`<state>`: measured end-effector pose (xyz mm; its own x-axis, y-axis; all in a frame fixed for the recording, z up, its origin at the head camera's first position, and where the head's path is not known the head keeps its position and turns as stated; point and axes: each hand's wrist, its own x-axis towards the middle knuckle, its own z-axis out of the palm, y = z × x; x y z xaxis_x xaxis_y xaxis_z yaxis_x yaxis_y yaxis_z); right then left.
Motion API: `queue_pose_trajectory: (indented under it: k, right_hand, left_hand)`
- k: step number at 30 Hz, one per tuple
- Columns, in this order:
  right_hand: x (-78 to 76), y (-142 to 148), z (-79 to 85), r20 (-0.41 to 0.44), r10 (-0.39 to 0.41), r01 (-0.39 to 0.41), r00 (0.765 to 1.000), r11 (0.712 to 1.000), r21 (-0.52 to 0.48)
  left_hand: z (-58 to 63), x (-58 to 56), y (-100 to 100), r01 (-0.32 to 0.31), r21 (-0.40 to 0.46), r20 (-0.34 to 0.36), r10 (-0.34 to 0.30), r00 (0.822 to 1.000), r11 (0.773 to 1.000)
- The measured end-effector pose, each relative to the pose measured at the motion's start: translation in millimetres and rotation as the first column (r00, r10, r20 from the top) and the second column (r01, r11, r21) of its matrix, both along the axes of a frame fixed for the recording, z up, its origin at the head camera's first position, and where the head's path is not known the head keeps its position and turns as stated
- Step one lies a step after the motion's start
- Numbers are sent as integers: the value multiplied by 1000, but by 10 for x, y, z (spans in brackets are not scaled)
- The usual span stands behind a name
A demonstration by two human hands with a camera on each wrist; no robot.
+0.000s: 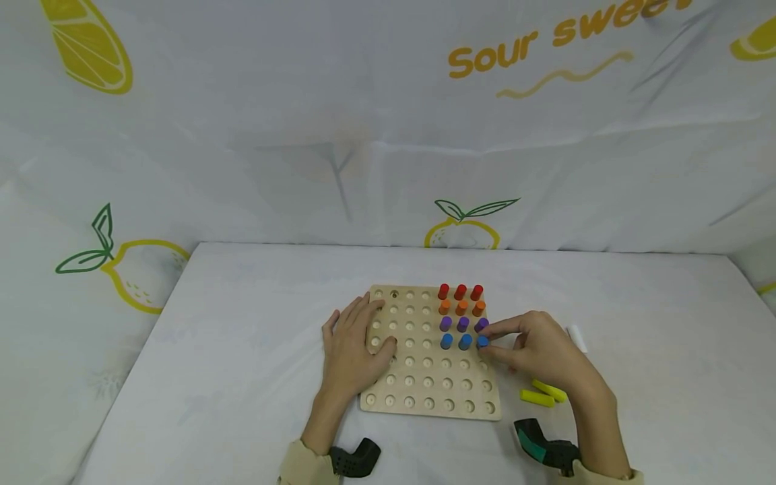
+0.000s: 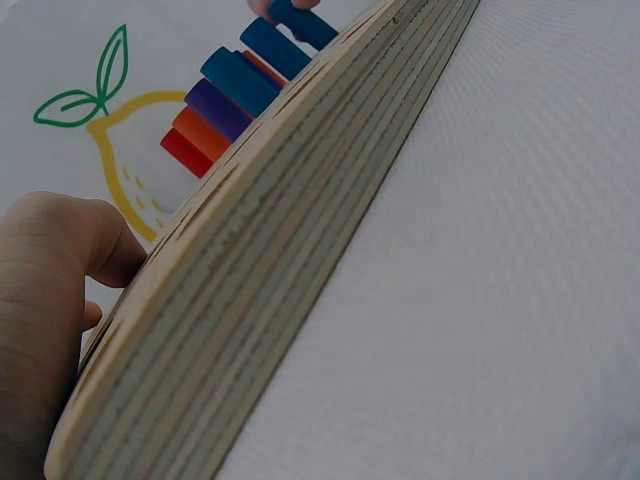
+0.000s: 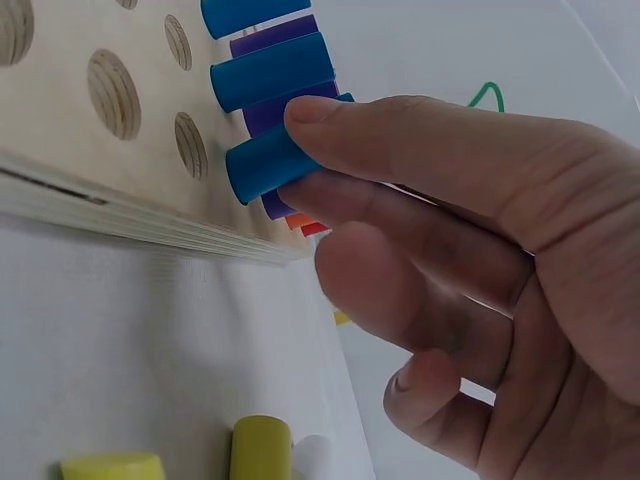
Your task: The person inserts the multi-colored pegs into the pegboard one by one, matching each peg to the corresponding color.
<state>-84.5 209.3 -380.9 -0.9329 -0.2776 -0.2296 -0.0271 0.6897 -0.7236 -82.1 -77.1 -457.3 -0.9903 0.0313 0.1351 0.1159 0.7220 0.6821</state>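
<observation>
A wooden pegboard (image 1: 418,372) with rows of round holes lies on the white-covered table. My left hand (image 1: 354,357) rests on its left side, fingers spread along the edge and thumb on the top face. At the right edge, the thumb and index finger of my right hand (image 1: 548,350) pinch a blue peg (image 3: 262,168). That peg stands at a hole in line with two other blue pegs (image 1: 465,341); whether it is fully seated I cannot tell. Behind them stand rows of purple pegs (image 1: 463,324), orange pegs (image 1: 462,308) and red pegs (image 1: 461,292).
Two yellow pegs (image 1: 537,398) lie on the table right of the board, below my right hand. A white peg (image 1: 577,338) lies beyond that hand, partly hidden by it. Black wrist devices (image 1: 358,459) sit at both wrists. A lemon-print cloth (image 1: 388,188) hangs behind the table.
</observation>
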Motion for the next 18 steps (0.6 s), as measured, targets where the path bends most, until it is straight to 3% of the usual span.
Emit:
queue_pose_trajectory:
  k: [12,18]
  right_hand:
    - [8,5,4,14,-13,12,1000,999,49]
    - [29,68,20,-21,-10,12,1000,996,92]
  left_hand:
    - [-13,-2,-5,0,6,-6,0,1000,1000]
    - [-17,-4,-8,1,-2,-10,-1,1000,1000]
